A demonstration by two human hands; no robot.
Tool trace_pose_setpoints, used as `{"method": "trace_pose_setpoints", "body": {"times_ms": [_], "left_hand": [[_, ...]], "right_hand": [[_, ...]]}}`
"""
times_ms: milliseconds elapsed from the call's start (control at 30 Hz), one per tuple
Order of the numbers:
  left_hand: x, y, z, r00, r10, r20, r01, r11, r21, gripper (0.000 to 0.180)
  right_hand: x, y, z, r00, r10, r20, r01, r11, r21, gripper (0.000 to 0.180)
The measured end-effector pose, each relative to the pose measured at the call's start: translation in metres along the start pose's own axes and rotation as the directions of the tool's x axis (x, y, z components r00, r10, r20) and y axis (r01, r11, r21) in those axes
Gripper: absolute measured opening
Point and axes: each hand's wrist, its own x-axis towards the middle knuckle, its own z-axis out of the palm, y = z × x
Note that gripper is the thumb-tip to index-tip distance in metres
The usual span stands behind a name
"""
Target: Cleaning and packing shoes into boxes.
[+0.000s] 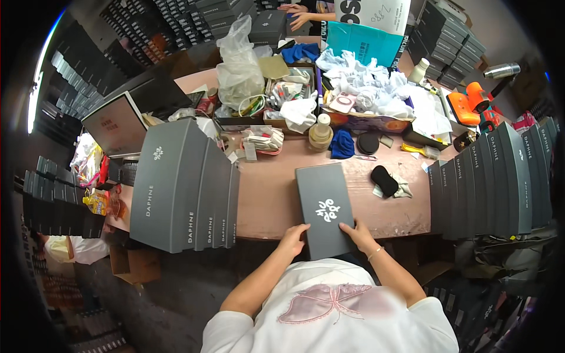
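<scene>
A dark grey shoe box [325, 207] with a white emblem on its lid lies lengthwise on the brown table [265, 194], its near end over the table's front edge. My left hand [292, 236] grips the box's near left corner. My right hand [358, 232] grips its near right corner, with a thin bracelet on the wrist. Both hands hold the box from the end closest to me.
A stack of grey boxes [182, 188] stands to the left, another row of grey boxes [494, 182] to the right. Behind lie a black pouch [384, 179], tape roll [321, 133], crumpled white paper [371, 88], plastic bag [238, 62] and monitor [115, 125]. Another person's hands [297, 15] work at the far end.
</scene>
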Motion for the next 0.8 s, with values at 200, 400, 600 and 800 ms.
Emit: {"method": "trace_pose_setpoints", "body": {"times_ms": [200,400,600,800], "left_hand": [[-0.01,0.057,0.062,0.97,0.163,0.182,-0.164,0.986,-0.009,0.04],[-0.051,0.109,0.005,0.827,0.559,0.064,-0.562,0.823,0.08,0.061],[-0.058,0.148,-0.05,0.434,0.898,-0.067,-0.125,0.133,0.983,0.064],[-0.027,0.079,0.056,0.621,0.572,0.537,-0.655,0.001,0.756,0.043]], "right_hand": [[0.004,-0.04,-0.055,0.98,0.102,0.17,-0.169,0.878,0.447,0.044],[-0.048,-0.132,0.038,0.795,0.045,0.604,-0.05,0.999,-0.009,0.048],[-0.008,-0.093,0.001,0.864,-0.467,0.188,0.502,0.772,-0.39,0.038],[0.021,-0.021,0.025,0.892,-0.404,0.201,0.442,0.694,-0.568,0.048]]}}
